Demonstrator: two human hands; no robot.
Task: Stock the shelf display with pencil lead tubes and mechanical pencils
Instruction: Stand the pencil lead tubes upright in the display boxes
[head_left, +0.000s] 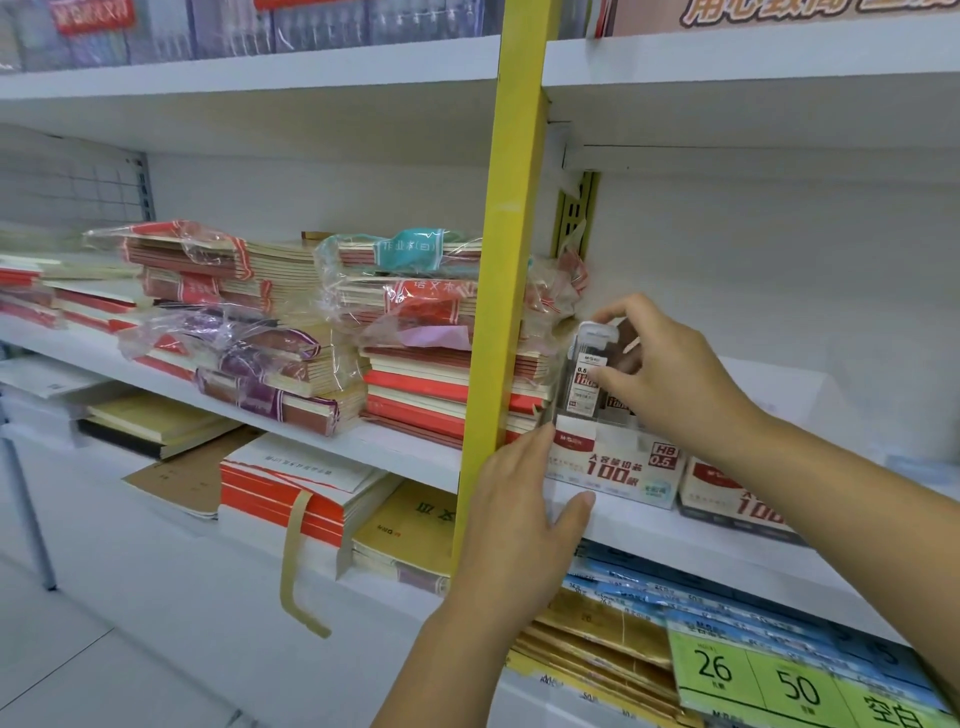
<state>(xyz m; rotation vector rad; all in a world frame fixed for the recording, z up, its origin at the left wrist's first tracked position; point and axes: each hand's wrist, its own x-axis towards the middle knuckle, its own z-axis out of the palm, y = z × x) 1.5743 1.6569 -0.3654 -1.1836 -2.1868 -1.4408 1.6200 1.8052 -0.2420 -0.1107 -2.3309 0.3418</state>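
Note:
A white display box of pencil lead (615, 465), printed "HB 0.5" and "100", stands on the white shelf (727, 540) just right of the yellow post. A clear lead tube (589, 371) with a white cap stands upright in it, and my right hand (670, 374) pinches that tube near its top. My left hand (514, 514) holds the box's front left corner, thumb under its lower edge. A second, similar display box (727, 493) sits to the right, partly hidden by my right forearm. No mechanical pencils are in view.
A yellow upright post (506, 291) divides the shelving. Left of it lie stacks of plastic-wrapped notebooks (415, 332). Below are more notebooks (291, 493) and blue packs with green price cards (753, 675). The shelf stretch right of the boxes is bare.

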